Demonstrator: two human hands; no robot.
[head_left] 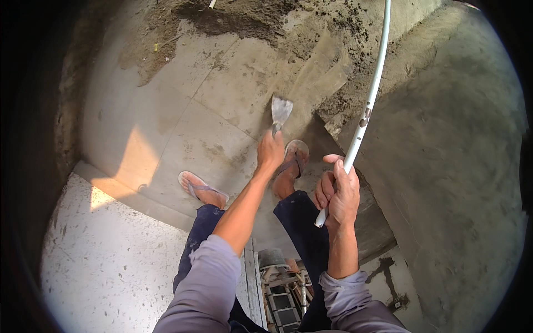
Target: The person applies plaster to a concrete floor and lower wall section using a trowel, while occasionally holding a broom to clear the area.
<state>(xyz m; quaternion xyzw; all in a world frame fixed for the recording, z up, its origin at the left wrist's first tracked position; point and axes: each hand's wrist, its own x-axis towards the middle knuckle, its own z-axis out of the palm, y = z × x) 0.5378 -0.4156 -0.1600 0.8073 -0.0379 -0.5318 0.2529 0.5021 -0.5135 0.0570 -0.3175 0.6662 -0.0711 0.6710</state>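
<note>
In my left hand (270, 151) is a putty knife (282, 110), its broad, smeared metal blade pointing away from me over the dusty tiled floor (183, 144). My fingers are closed round its handle. My right hand (341, 194) grips a long white pipe (377, 72) close to its near end. The pipe rises away from me past the top edge and carries brown worn patches partway along. Between the two hands, lower down, is my right foot in a flip-flop (297, 152); the other flip-flop (191, 183) stands further left.
Loose soil and rubble (233, 16) lie across the far floor and along the right wall's foot. A grey plastered wall (455, 166) stands close on my right. Behind my legs are a bucket (271, 257) and a ladder-like frame (282, 302). A speckled white surface (116, 255) lies at left.
</note>
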